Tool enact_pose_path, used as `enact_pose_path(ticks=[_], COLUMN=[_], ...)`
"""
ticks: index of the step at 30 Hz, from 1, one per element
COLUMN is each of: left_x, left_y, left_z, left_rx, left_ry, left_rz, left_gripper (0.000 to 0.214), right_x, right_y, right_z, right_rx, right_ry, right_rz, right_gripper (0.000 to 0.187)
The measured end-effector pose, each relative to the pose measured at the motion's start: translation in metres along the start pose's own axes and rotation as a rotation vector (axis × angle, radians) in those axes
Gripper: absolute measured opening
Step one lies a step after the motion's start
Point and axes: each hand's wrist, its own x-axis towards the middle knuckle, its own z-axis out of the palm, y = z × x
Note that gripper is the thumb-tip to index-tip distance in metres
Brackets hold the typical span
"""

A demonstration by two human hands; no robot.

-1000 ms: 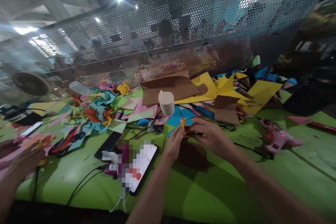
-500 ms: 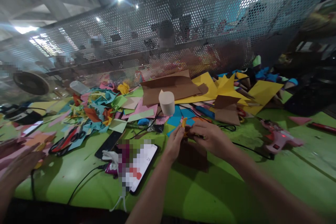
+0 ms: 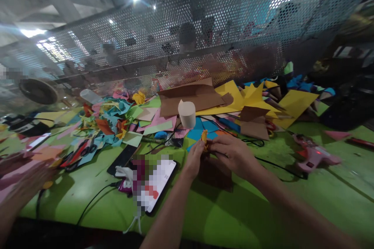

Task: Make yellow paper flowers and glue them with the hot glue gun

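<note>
My left hand pinches a small folded yellow paper piece upright between thumb and fingers. Close against it from the right, my right hand has its fingers closed on the piece's lower, darker side; their tips are partly hidden. Under both hands a brown paper piece lies on the green table. Just behind them are blue paper sheets and a white paper roll.
Right of my hands lies a pink glue gun with its light on. Left are a phone, red-handled scissors and a heap of paper scraps. A co-worker's hand rests at far left. Perforated metal panel stands behind.
My fingers have shifted only slightly around the yellow paper piece. The co-worker's hand at the left has moved a little right. The number on the phone went from 29 to 30.
</note>
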Motion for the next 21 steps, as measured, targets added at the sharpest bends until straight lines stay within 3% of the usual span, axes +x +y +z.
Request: enact_pose_path(ticks=[6, 13, 21], left_x=[0.003, 0.001, -0.002], left_y=[-0.002, 0.003, 0.009], left_z=[-0.002, 0.000, 0.002], left_rx=[-0.022, 0.022, 0.066], left_ry=[0.027, 0.066, -0.005], left_rz=[0.040, 0.073, 0.078], left_gripper=[0.049, 0.048, 0.054], right_x=[0.002, 0.002, 0.003], right_y=[-0.001, 0.006, 0.004], right_z=[-0.009, -0.008, -0.004], right_rx=[0.042, 0.143, 0.103], right_ry=[-0.069, 0.091, -0.004], right_rz=[0.054, 0.138, 0.099], right_gripper=[0.026, 0.021, 0.023])
